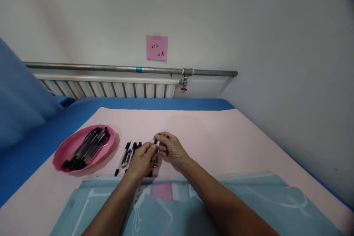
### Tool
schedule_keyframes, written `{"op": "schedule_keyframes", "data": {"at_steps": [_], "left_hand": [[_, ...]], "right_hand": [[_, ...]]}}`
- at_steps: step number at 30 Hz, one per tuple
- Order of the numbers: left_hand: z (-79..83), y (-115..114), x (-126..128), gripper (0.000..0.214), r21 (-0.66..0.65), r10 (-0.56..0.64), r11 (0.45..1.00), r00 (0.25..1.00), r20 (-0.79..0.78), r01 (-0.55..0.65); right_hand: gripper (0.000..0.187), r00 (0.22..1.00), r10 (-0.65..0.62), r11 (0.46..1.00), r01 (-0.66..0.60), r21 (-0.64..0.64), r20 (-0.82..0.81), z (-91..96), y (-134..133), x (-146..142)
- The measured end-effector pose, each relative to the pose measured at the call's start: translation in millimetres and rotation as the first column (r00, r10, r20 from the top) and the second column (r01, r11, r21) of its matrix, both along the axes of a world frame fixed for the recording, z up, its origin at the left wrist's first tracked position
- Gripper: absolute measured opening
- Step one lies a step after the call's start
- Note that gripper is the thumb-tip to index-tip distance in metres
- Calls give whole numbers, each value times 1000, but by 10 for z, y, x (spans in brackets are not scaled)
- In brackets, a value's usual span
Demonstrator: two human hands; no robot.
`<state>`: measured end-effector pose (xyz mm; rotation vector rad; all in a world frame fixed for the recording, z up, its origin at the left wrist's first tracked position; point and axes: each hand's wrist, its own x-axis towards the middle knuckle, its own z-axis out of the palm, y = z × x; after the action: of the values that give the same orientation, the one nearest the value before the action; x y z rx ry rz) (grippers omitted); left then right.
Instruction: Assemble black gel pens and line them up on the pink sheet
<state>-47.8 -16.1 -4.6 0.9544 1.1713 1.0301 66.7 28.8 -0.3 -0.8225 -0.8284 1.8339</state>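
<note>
My left hand (142, 160) and my right hand (170, 148) meet over a pink sheet (221, 136), both pinched on one black pen (156, 141) held between them. The fingers of each hand are curled closed around it. Just below and left of my hands, several black pens (127, 153) lie side by side on the sheet, partly hidden by my left hand. Farther left, a pink oval dish (69, 145) holds several more black pens (87, 147).
A teal patterned cloth (249, 206) covers the near edge under my forearms. Blue fabric (41, 132) borders the pink sheet at left and back. A radiator (110, 89), a metal pipe (124, 69) and a pink note (156, 47) are on the wall behind.
</note>
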Motion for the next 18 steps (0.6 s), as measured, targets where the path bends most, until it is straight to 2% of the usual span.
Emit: {"op": "schedule_keyframes", "data": {"at_steps": [3, 9, 14, 18], "left_hand": [[8, -4, 8, 31, -1, -3, 1000, 1000, -13, 3], [18, 5, 3, 32, -32, -8, 999, 1000, 28, 9], [0, 8, -10, 32, -34, -14, 999, 1000, 16, 15], [7, -3, -2, 31, -28, -18, 999, 1000, 21, 19]], "right_hand": [[26, 999, -40, 999, 40, 9, 25, -3, 0, 1], [24, 999, 44, 999, -44, 5, -17, 7, -4, 13], [28, 999, -41, 999, 41, -16, 23, -8, 3, 13], [25, 1000, 17, 1000, -17, 4, -14, -21, 13, 24]]}}
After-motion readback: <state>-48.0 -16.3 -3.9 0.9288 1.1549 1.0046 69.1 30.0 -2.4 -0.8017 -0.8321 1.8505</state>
